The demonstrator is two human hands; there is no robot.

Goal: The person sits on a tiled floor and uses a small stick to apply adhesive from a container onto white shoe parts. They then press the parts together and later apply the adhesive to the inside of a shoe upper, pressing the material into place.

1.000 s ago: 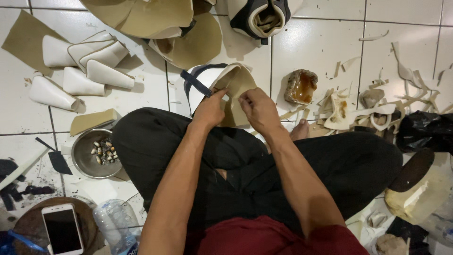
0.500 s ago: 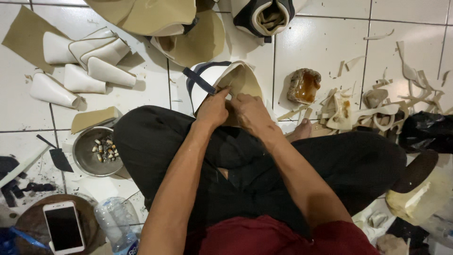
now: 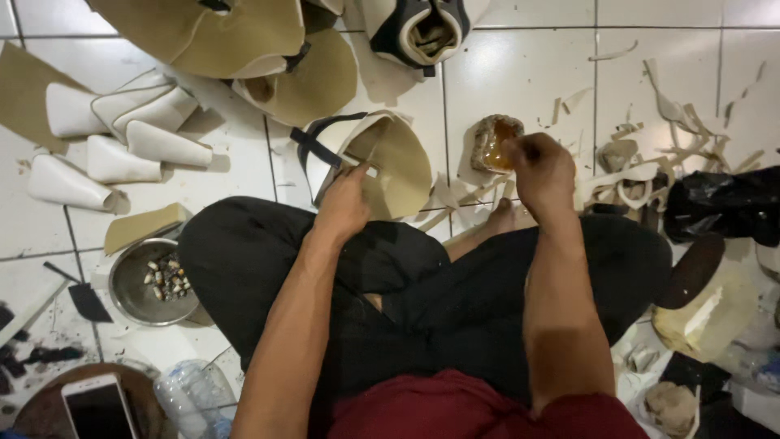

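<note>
The left hand (image 3: pixel 345 203) pinches the near edge of a curved tan-and-white shoe upper with a black strap (image 3: pixel 382 162), thumb and fingers closed together on its soft, matte lining. This shoe upper rests on the glossy white tiled floor (image 3: pixel 520 73), just beyond the person's crossed legs in black trousers (image 3: pixel 422 284), and it bows upward like an open shell. To the right of the shoe upper, the right hand (image 3: pixel 540 167) is curled shut over a small round tub of amber glue (image 3: pixel 493 142), fingers at its rim; whether they grip a tool I cannot tell. Further right of the shoe upper lies a tangle of thin, pale offcut strips (image 3: pixel 650 162) with ragged edges, touching one another. To the left of the shoe upper, several white rolled cone-shaped pieces (image 3: pixel 122 138) lie side by side, well apart from it. Nearer and to the left of it sits a dull round metal bowl holding small bits (image 3: pixel 154 280). Between the shoe upper and the glue tub a narrow band of bare tile stays open.
</note>
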